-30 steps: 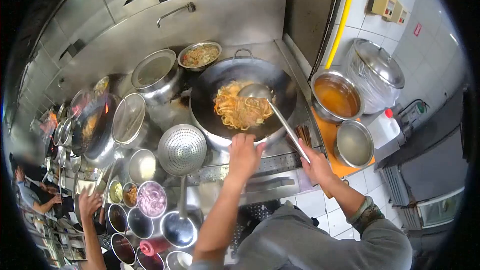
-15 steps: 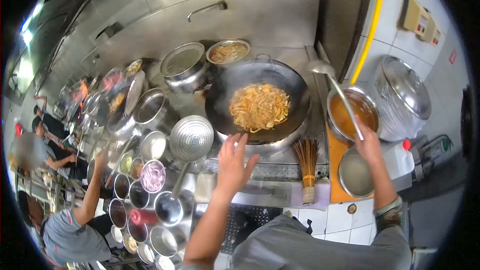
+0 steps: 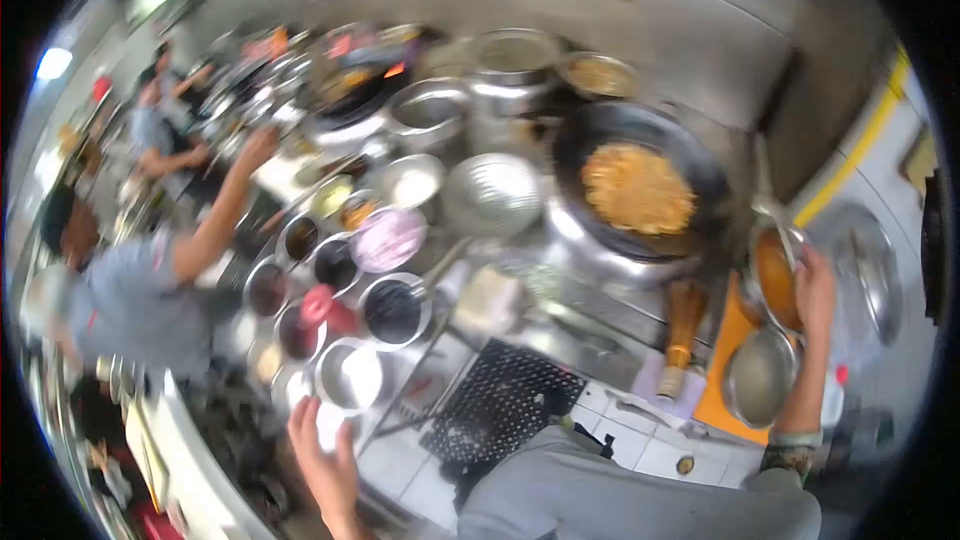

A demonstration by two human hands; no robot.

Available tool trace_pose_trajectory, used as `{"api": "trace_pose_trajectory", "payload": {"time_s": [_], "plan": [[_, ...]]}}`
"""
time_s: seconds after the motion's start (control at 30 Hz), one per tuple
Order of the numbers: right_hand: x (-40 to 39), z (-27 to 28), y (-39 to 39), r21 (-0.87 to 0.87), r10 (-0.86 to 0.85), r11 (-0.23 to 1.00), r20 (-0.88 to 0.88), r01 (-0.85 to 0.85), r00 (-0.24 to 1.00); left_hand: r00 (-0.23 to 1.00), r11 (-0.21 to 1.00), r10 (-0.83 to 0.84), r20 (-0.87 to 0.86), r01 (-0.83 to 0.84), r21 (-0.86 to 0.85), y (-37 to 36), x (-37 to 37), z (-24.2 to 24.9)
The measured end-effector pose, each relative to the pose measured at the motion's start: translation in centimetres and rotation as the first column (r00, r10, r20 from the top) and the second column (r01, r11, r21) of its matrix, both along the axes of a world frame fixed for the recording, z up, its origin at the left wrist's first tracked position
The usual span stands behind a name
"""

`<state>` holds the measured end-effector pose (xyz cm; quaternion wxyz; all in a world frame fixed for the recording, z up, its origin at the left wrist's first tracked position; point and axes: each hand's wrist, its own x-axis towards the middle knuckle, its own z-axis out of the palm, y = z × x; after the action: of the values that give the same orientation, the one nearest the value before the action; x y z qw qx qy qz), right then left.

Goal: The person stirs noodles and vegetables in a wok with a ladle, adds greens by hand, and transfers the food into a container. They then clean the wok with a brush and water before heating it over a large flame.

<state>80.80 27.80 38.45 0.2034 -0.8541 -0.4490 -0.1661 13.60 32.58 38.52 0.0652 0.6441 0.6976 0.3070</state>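
Note:
My left hand (image 3: pixel 328 462) is held with its fingers apart and nothing in it, at the front of the group of steel pots. Nearest to it is a steel pot with white contents (image 3: pixel 352 376). On the right, my right hand (image 3: pixel 815 290) is closed round the handle of a ladle (image 3: pixel 768 206), over a pot of orange-brown liquid (image 3: pixel 776 276). Noodles (image 3: pixel 638 188) lie in the large dark wok (image 3: pixel 590 130) on the stove, left of that hand. The view is smeared by motion.
A perforated strainer (image 3: pixel 492 192) rests above the pots beside a bowl of pink-purple pieces (image 3: pixel 390 240). A bristle brush (image 3: pixel 684 325) stands before the wok, and a steel pan (image 3: pixel 760 377) sits on an orange board. A co-worker (image 3: pixel 150 290) reaches over the counter at left.
My view has swung left. My left hand has moved from in front of the wok to the pots, while my right hand keeps the ladle, now lower over the pot of liquid.

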Motion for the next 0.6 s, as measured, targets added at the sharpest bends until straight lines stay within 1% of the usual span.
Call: {"api": "trace_pose_trajectory", "payload": {"time_s": [0.03,0.07,0.1,0.13,0.17,0.2,0.23,0.27,0.33,0.37,0.4,0.47,0.5,0.53,0.57,0.6], "plan": [[-3.4,1.8,2.9,0.039,0.101,0.995,-0.158,-0.096,0.982,0.997,0.997,0.06,0.039,-0.062,0.051,-1.9,-2.6,0.1],[-7.9,3.6,5.5,0.076,0.216,0.976,-0.316,-0.202,0.924,0.979,0.98,0.187,0.081,-0.191,0.048,-3.8,-4.0,1.4],[-12.4,4.5,8.0,0.075,0.401,0.916,-0.216,-0.394,0.89,0.964,0.96,0.26,0.06,-0.265,0.094,-5.9,-6.0,2.4],[-17.4,5.1,10.3,0.069,0.578,0.816,-0.108,-0.573,0.809,0.941,0.93,0.337,0.04,-0.339,0.139,-8.3,-8.2,3.2],[-22.8,5.8,12.0,0.076,0.687,0.727,-0.112,-0.683,0.718,0.904,0.886,0.427,0.033,-0.426,0.184,-11.1,-10.4,3.8],[-28.3,6.5,13.0,0.151,0.798,0.602,-0.157,-0.784,0.582,0.862,0.837,0.506,0.029,-0.499,0.227,-14.2,-12.6,4.3],[-33.6,7.2,13.8,0.227,0.875,0.48,-0.195,-0.847,0.443,0.793,0.764,0.609,0.017,-0.593,0.254,-17.5,-14.7,4.6],[-38.3,7.8,14.4,0.226,0.912,0.399,-0.197,-0.889,0.359,0.708,0.686,0.704,-0.06,-0.656,0.315,-21.1,-17.0,4.4],[-46.9,9.4,14.7,0.171,0.958,0.235,-0.206,-0.957,0.198,0.552,0.5,0.834,0.0,-0.756,0.422,-27.6,-20.2,4.7],[-50.7,9.6,15.1,0.162,0.965,0.124,-0.248,-0.979,0.081,0.474,0.419,0.881,0.006,-0.784,0.458,-30.5,-21.6,5.4],[-54.5,9.8,15.0,0.182,0.986,0.002,-0.167,-0.983,-0.029,0.409,0.339,0.912,0.042,-0.806,0.485,-33.7,-23.1,5.2],[-61.6,10.7,14.1,0.236,0.963,-0.12,-0.21,-0.964,-0.171,0.222,0.103,0.954,0.202,-0.875,0.474,-38.3,-25.3,5.0],[-64.7,11.1,13.7,0.24,0.945,-0.221,-0.189,-0.945,-0.268,0.198,0.076,0.958,0.207,-0.872,0.484,-39.9,-26.1,5.0],[-67.9,11.6,13.0,0.247,0.92,-0.316,-0.158,-0.916,-0.36,0.028,-0.076,0.983,0.182,-0.84,0.537,-41.3,-27.4,4.9],[-70.8,12.4,12.2,0.243,0.894,-0.378,-0.156,-0.893,-0.421,-0.143,-0.216,0.975,0.168,-0.776,0.593,-42.4,-28.6,5.0],[-74.1,13.0,11.9,0.249,0.847,-0.505,-0.042,-0.826,-0.53,-0.154,-0.234,0.971,0.181,-0.755,0.612,-43.6,-29.9,5.1]]}}
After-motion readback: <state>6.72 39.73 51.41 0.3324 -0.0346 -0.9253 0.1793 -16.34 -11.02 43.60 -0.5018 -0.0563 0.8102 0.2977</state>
